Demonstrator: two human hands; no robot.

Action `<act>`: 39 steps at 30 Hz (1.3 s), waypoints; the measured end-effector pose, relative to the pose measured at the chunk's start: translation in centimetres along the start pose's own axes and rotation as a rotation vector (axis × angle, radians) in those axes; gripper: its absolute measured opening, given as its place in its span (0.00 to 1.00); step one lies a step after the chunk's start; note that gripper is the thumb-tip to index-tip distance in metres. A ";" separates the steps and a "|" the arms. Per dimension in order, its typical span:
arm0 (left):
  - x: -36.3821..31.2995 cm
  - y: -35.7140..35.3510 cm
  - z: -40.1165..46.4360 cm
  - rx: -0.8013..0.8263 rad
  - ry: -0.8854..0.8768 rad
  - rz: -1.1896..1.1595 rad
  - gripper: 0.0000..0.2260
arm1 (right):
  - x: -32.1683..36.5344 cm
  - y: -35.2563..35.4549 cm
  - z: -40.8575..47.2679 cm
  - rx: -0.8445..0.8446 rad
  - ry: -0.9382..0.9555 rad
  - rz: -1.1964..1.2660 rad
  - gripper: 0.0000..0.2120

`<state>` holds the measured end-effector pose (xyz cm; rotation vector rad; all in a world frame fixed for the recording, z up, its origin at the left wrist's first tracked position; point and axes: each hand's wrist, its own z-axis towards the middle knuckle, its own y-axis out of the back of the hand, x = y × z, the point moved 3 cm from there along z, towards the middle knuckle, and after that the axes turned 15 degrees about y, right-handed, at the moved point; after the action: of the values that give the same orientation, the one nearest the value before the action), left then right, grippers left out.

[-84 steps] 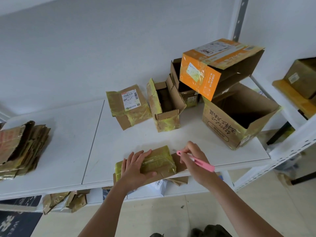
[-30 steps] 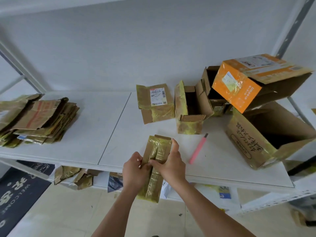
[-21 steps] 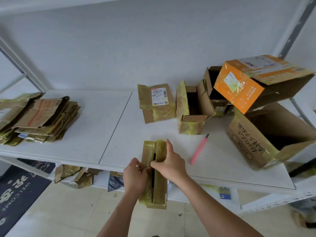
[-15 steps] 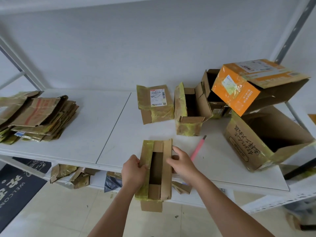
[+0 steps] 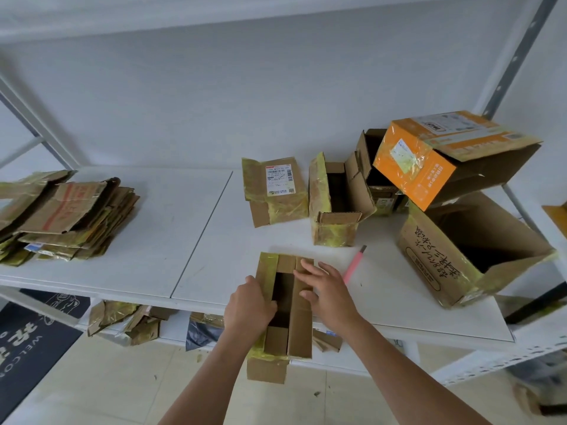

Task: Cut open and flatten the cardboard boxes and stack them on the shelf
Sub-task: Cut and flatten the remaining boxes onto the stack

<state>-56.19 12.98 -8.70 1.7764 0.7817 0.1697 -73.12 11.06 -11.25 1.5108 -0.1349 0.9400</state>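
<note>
A small cardboard box [image 5: 285, 305] wrapped in yellowish tape lies at the near edge of the white shelf [image 5: 184, 228], its near end overhanging the edge, with its top flaps spread so the dark inside shows. The left hand [image 5: 250, 308] grips the box's left flap, fingers curled over its edge into the opening. The right hand [image 5: 329, 289] lies flat on the right flap, fingers straight and spread, pressing it outward. Just right of that hand a pink utility knife [image 5: 354, 264] rests on the shelf, apart from both hands. Farther back, a taped box with a shipping label [image 5: 274, 190] lies on its side, and beside it to the right an open brown box [image 5: 337, 204] stands with its flaps up. Behind that sits another open box [image 5: 372, 167], partly hidden by an orange box [image 5: 441, 157] that tilts on top of a large open box with handwriting [image 5: 466, 253] at the right end of the shelf. At the far left of the shelf lies a stack of flattened cardboard [image 5: 64, 216]. On the lower shelf, under the near edge, cardboard scraps [image 5: 122, 320] are visible, and a dark doormat [image 5: 27, 342] lies on the floor at left.
</note>
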 end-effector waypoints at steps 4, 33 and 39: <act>0.7 1.1 1.0 0.077 -0.031 -0.098 0.11 | 0.3 0.0 0.5 -0.011 0.010 -0.008 0.22; 5.2 6.2 2.6 -0.415 0.123 -0.086 0.39 | 2.8 0.3 2.7 0.001 -0.216 0.340 0.11; 7.1 4.8 4.2 -0.138 0.147 -0.643 0.35 | 3.0 0.6 2.6 -0.066 -0.210 0.251 0.10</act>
<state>-46.69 13.08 -7.83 1.3178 1.3717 -0.0761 -70.28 10.02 -8.64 1.5513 -0.5124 0.9621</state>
